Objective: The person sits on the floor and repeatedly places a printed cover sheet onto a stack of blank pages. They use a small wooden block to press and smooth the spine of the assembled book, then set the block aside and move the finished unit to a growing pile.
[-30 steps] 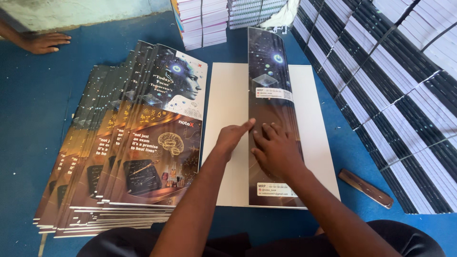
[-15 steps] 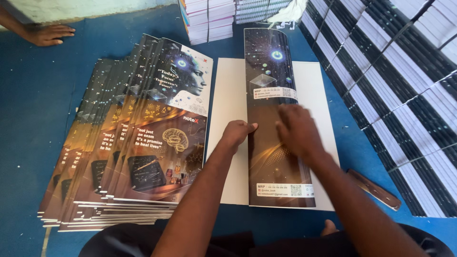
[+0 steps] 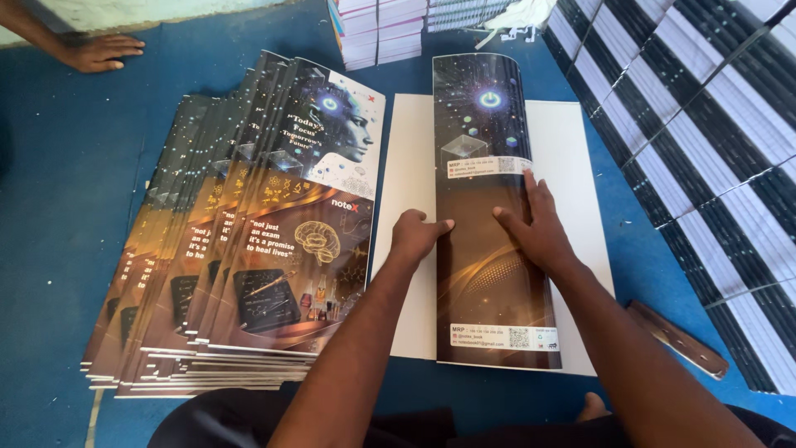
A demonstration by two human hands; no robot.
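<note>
Printed cover sheet [image 3: 489, 149], dark and glossy with brown-gold swirls, lies folded over white card [image 3: 572, 158] under our fingers. Our left hand [image 3: 414, 236] presses its fold with curled fingers; our right hand [image 3: 539, 228] lies flat, fingers spread.

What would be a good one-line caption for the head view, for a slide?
Left hand and right hand press a folded printed cover onto a white sheet, beside a fanned cover stack.
</note>
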